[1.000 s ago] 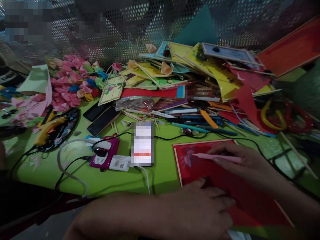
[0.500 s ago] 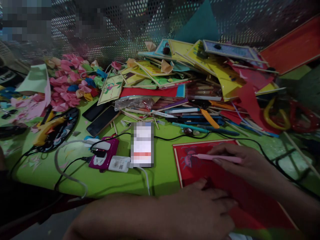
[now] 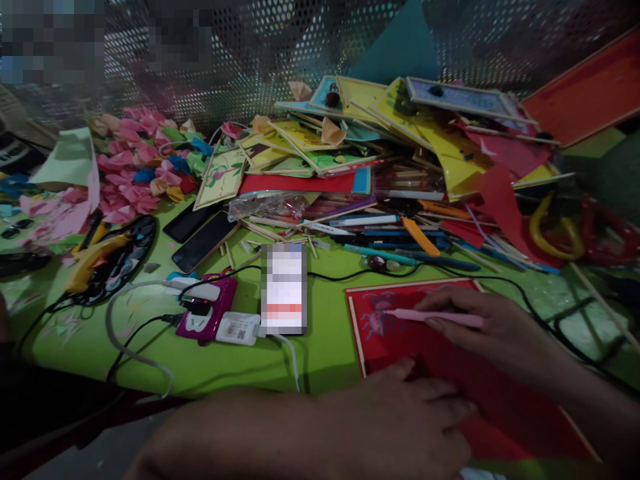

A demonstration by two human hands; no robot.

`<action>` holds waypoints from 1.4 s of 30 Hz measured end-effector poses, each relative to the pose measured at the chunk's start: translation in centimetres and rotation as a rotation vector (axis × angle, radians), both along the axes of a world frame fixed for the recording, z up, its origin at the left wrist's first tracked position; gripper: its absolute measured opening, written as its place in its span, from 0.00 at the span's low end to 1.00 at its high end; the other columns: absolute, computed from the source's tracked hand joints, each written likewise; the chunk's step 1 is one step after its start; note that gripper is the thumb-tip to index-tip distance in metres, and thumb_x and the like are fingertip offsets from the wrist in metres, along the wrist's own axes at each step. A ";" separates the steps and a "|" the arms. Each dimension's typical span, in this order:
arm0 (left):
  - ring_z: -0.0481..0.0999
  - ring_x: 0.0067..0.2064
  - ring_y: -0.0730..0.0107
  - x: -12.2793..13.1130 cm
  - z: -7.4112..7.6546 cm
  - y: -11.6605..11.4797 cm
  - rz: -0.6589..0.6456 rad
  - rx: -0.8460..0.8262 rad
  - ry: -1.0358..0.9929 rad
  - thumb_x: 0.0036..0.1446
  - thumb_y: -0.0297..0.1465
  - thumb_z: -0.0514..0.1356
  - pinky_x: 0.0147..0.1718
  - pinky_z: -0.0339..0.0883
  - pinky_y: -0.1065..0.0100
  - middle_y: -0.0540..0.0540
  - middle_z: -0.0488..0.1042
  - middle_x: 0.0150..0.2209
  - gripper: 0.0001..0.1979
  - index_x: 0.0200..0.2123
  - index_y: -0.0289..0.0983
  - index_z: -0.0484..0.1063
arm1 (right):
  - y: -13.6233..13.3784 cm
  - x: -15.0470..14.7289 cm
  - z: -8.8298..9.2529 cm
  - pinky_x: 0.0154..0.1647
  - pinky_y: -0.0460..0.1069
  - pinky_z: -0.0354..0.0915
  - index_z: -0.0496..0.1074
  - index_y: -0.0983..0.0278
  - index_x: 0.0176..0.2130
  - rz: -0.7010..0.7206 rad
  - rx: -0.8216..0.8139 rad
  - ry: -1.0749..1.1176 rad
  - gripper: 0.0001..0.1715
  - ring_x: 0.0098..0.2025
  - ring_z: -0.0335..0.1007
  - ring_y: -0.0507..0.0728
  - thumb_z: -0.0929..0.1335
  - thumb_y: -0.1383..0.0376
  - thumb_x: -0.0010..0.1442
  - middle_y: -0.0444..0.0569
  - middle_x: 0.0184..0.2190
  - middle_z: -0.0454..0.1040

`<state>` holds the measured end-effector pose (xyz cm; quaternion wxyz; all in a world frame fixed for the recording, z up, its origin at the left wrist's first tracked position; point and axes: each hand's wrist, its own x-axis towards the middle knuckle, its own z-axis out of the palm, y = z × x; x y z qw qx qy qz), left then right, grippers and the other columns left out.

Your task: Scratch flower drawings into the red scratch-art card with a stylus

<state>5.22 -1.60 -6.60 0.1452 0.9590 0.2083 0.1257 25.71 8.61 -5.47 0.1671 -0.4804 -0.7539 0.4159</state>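
Observation:
A red sheet (image 3: 480, 393) edged with thin wooden sticks lies on the green table. Near its upper left corner is a drawn insect-like figure (image 3: 376, 319) in pink and blue. My right hand (image 3: 477, 327) grips a pink pen (image 3: 440, 317), its tip touching or just above the figure. Across the lower part of the sheet rests my left hand (image 3: 415, 413), fingers spread flat and holding nothing.
A lit phone (image 3: 284, 290) lies left of the sheet, beside a purple power strip (image 3: 207, 310) with cables. Behind are scattered pens, yellow scissors (image 3: 555, 230), framed pictures (image 3: 460, 100) and pink paper flowers (image 3: 133, 160). A yellow glue gun (image 3: 97, 260) lies left.

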 end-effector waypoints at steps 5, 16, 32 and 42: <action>0.73 0.64 0.57 0.0 0.2 0.0 -0.001 0.002 0.025 0.74 0.41 0.48 0.56 0.69 0.53 0.42 0.73 0.64 0.22 0.48 0.37 0.79 | 0.1 0.2 -0.2 0.46 0.56 0.73 0.83 0.57 0.41 0.021 0.004 0.020 0.16 0.44 0.82 0.67 0.72 0.51 0.61 0.50 0.41 0.86; 0.72 0.64 0.57 0.0 0.4 0.0 0.000 -0.008 0.029 0.74 0.42 0.47 0.56 0.68 0.52 0.43 0.73 0.64 0.23 0.48 0.37 0.79 | 0.7 0.7 -0.7 0.45 0.55 0.74 0.83 0.57 0.41 0.074 0.024 0.002 0.17 0.44 0.83 0.66 0.72 0.49 0.61 0.50 0.41 0.86; 0.74 0.61 0.59 -0.1 0.8 0.1 -0.002 -0.010 0.052 0.74 0.42 0.48 0.55 0.68 0.55 0.43 0.74 0.63 0.22 0.47 0.38 0.79 | 0.2 0.4 -0.6 0.45 0.54 0.72 0.83 0.58 0.43 0.129 -0.006 0.084 0.16 0.43 0.82 0.64 0.72 0.51 0.63 0.51 0.41 0.85; 0.75 0.60 0.59 0.0 0.7 0.1 0.003 0.011 0.023 0.74 0.41 0.49 0.53 0.68 0.55 0.42 0.75 0.62 0.21 0.46 0.38 0.79 | 0.0 0.3 -0.4 0.44 0.55 0.74 0.83 0.57 0.41 0.135 0.008 0.054 0.14 0.41 0.81 0.64 0.71 0.52 0.63 0.50 0.39 0.85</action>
